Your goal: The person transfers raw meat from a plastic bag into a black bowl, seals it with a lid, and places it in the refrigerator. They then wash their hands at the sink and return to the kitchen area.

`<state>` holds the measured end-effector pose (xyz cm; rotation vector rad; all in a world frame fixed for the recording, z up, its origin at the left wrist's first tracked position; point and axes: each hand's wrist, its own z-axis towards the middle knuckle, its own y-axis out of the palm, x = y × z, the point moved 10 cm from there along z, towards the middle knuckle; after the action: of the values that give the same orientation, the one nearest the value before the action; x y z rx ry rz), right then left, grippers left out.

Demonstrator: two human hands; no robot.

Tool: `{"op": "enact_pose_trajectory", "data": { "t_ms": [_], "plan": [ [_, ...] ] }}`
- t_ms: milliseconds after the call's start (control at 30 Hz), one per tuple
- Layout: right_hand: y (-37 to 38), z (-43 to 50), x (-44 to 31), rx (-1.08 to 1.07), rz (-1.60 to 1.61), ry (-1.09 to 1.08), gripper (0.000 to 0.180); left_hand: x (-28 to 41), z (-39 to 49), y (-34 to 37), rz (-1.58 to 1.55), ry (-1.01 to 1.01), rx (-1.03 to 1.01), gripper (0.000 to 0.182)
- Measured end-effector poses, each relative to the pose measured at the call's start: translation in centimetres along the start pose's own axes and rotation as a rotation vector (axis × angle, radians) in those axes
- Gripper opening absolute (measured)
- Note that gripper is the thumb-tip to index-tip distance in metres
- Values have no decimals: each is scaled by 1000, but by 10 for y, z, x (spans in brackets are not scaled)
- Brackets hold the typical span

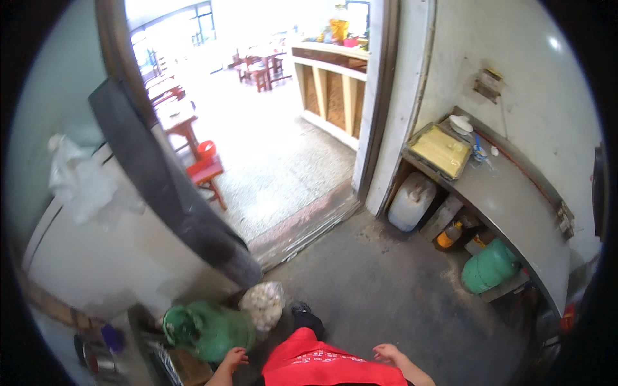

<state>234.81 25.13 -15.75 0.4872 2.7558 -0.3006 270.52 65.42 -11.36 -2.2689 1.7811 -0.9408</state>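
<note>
My left hand (235, 357) hangs at the lower left with nothing in it, its fingers loosely curled, close to a green gas cylinder (212, 330) in this view. To the right of my red apron (333, 369), which bears white writing, my right hand (385, 353) is empty too, with its fingers apart and slightly bent. A clear plastic bag of pale round items (263, 305) stands on the floor beside the cylinder. One dark shoe (301, 308) shows ahead of the apron.
A doorway with a raised sill (309, 236) leads to wooden tables and stools. On the right, a metal counter (512, 198) holds a tray of yellow food (442, 149); below are a plastic jerrycan (412, 202), an oil bottle (449, 236) and another green cylinder (490, 267). A dark curtain (178, 188) hangs left.
</note>
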Motion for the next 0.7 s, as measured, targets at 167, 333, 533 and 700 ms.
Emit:
{"op": "enact_pose_trajectory", "data": {
  "t_ms": [167, 333, 533, 700],
  "plan": [
    [-44, 121, 29, 8, 7, -181, 24, 118, 80, -28, -473, 58, -132, 29],
    [-111, 122, -51, 59, 224, 8, 22, 187, 194, -54, -632, 92, -271, 30],
    [-127, 24, -322, 152, 623, -189, 22, 325, 223, -143, -322, 223, -111, 32],
    [-113, 101, -360, 55, 269, 6, 24, 385, 233, -186, -584, 62, -141, 27]
  ]
}}
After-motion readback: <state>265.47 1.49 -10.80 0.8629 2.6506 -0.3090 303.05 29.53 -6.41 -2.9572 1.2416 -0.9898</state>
